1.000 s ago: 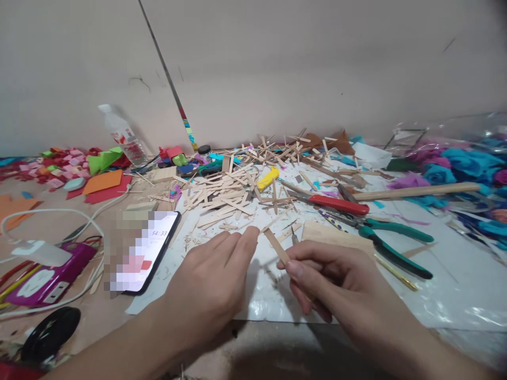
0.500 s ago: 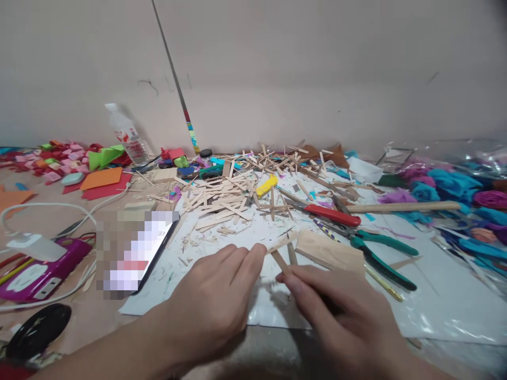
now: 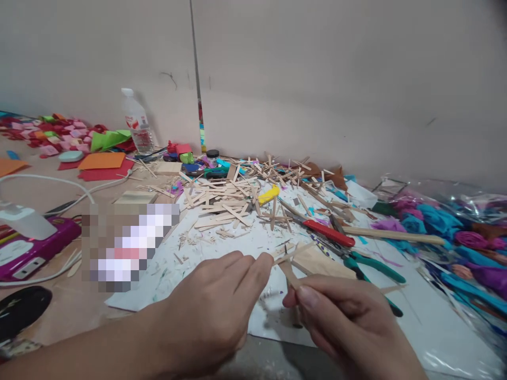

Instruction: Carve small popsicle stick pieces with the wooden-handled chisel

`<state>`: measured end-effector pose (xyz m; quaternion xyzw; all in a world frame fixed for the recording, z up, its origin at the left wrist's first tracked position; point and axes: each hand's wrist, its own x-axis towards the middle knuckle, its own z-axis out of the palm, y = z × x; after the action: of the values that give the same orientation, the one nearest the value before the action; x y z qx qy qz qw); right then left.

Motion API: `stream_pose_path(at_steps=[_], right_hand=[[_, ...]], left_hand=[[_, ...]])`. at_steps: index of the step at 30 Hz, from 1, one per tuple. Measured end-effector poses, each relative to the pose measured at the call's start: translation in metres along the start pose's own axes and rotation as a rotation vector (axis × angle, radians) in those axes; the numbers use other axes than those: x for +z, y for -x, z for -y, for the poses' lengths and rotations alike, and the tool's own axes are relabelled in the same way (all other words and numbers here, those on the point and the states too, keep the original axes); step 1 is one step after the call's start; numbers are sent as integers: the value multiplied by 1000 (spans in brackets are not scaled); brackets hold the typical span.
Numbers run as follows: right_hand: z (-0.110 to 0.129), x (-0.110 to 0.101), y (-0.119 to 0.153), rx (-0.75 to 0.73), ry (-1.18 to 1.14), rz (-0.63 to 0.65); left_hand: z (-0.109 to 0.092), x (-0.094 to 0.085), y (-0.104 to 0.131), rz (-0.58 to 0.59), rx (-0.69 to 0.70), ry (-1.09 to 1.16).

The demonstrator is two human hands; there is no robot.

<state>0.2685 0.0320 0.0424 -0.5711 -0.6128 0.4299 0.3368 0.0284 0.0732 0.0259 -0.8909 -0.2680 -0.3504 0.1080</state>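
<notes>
My left hand [image 3: 219, 298] is closed, its fingers curled round a thin wooden stick [image 3: 283, 256] whose end pokes out past the knuckles. Between thumb and forefinger, my right hand [image 3: 343, 311] pinches a flat craft stick [image 3: 290, 274]. The two sticks meet or cross between my hands; whether they touch I cannot tell. A pale wooden block [image 3: 322, 260] lies just behind my right hand. Green-handled pliers [image 3: 378, 268] and a red-handled tool [image 3: 328, 233] rest beyond it. Behind both hands, many craft sticks [image 3: 222, 198] are heaped on a white sheet [image 3: 174, 282].
At the left are a blurred-out phone [image 3: 132, 253], a purple power strip [image 3: 34, 264] with a white charger, and a black object [image 3: 24, 312]. A water bottle [image 3: 137, 124] stands by the wall. Coloured paper flowers [image 3: 467, 238] lie at the right, near a long wooden rod [image 3: 396, 234].
The camera view has tilted and shifted. My right hand has moved slightly down and right with its stick, which now sits at a different angle to the left one.
</notes>
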Motion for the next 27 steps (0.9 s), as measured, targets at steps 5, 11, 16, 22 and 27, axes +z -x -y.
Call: stream_pose_path(at_steps=[5,11,16,22,27], right_hand=[[-3,4,3,-116,152,-172],[9,4,-12,121,-117,81],[17,-23,-9,-1,129,126],[-16,-75,-6,-447,955,-160],[-24,-71,-9,-642,1280,-189]], left_hand=[[-3,2,2,-23,18,-17],[6,2,-3,49,-67,35],[17,-23,-8,245,-337,162],[-20,-46,21,598,-443,497],[-37,-37,40,575,-351,419]])
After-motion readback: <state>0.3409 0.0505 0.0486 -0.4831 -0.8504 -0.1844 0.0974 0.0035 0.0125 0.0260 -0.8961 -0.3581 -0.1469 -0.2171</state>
